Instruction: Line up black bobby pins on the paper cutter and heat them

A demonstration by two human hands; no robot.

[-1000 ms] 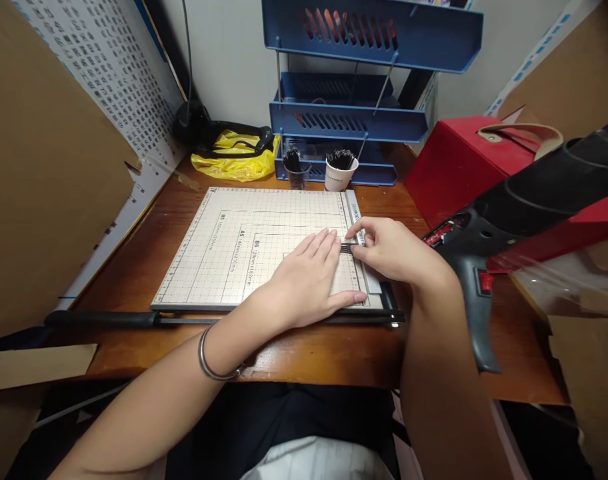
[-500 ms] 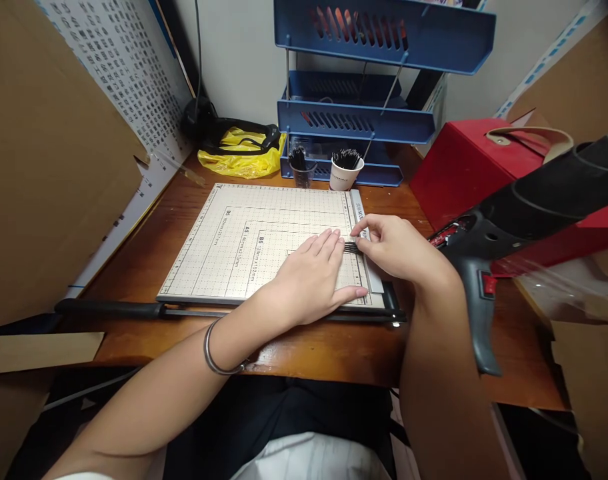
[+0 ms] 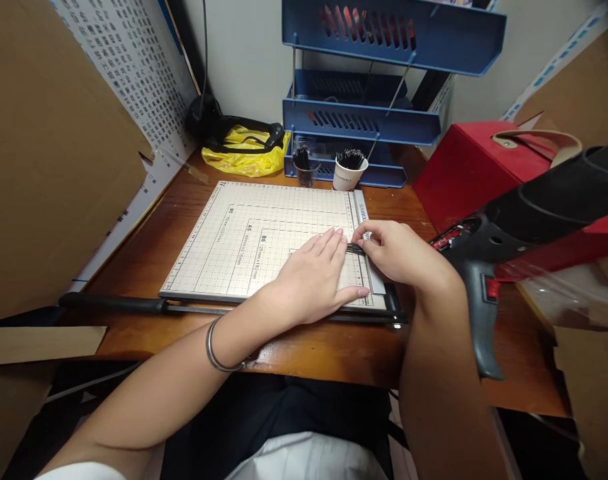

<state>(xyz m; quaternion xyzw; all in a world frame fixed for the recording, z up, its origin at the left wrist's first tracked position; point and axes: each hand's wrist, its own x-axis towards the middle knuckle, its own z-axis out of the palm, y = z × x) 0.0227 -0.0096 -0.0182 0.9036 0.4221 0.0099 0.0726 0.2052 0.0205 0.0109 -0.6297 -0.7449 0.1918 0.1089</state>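
A cream paper cutter (image 3: 209, 247) with a printed grid lies on the wooden desk. My left hand (image 3: 311, 277) rests flat on its right part, fingers stretched out and thumb spread. From under those fingertips a few thin black strands (image 3: 355, 249) run right toward the metal ruler edge (image 3: 377, 279). My right hand (image 3: 391, 250) bends over that edge, thumb and fingertips pinched at the strands' right end. How far the strands reach beneath my left hand is hidden. The cutter's black-handled arm (image 3: 119, 303) lies along the near side.
At the back, a clear cup (image 3: 307, 175) and a white paper cup (image 3: 348, 176) hold black strands, before blue tiered trays (image 3: 359, 120). A yellow bag (image 3: 249, 160) lies left of them. On the right are a red box (image 3: 464, 163) and a dark gun-shaped tool (image 3: 479, 293).
The whole view has shifted slightly. My right fingertips have closed in a little on the strands' end; my left hand stays flat in the same place.
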